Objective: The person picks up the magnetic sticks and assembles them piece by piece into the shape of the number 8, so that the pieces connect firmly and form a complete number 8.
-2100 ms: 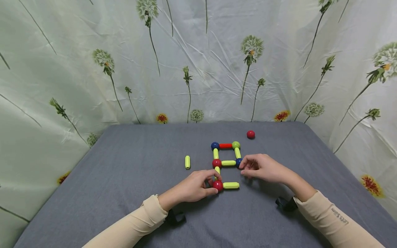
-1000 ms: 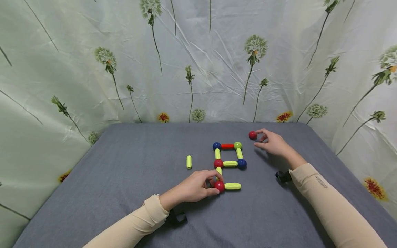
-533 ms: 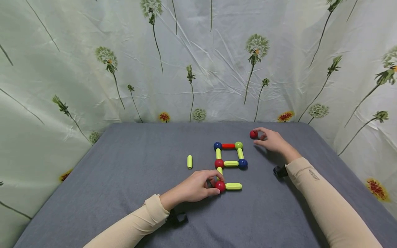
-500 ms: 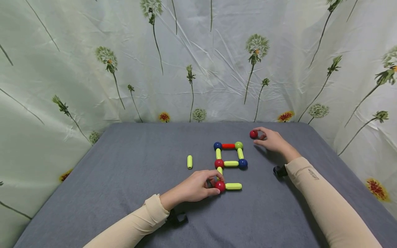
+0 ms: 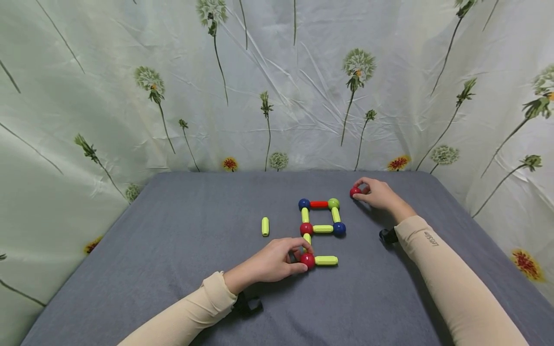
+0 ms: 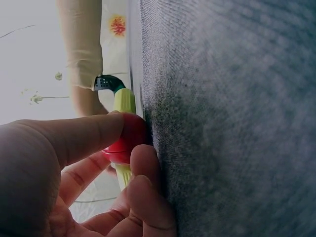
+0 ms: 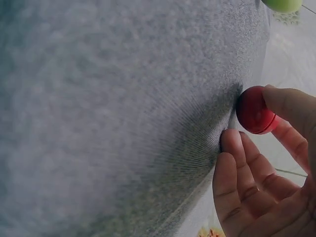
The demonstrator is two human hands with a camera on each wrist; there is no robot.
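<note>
Near the table's front, my left hand (image 5: 273, 260) pinches a red ball (image 5: 308, 260) between thumb and fingers; the left wrist view shows the same red ball (image 6: 129, 138) with yellow-green sticks on two sides. One yellow-green stick (image 5: 326, 260) points right from it, another runs up to a second red ball (image 5: 306, 228). That ball is a corner of a square of sticks and balls, with two blue balls and a green ball (image 5: 333, 204). At the back right, my right hand (image 5: 377, 193) pinches a loose red ball (image 7: 256, 109) between thumb and index finger, right at the cloth.
A loose yellow-green stick (image 5: 265, 227) lies left of the square. Grey cloth (image 5: 195, 216) covers the table, and a flower-printed curtain (image 5: 316, 86) hangs behind its far edge. Each wrist wears a black camera mount.
My right hand has left the square's lower blue ball, reached to the back right and taken hold of the loose red ball, drawing it slightly nearer. My left hand keeps its grip in place.
</note>
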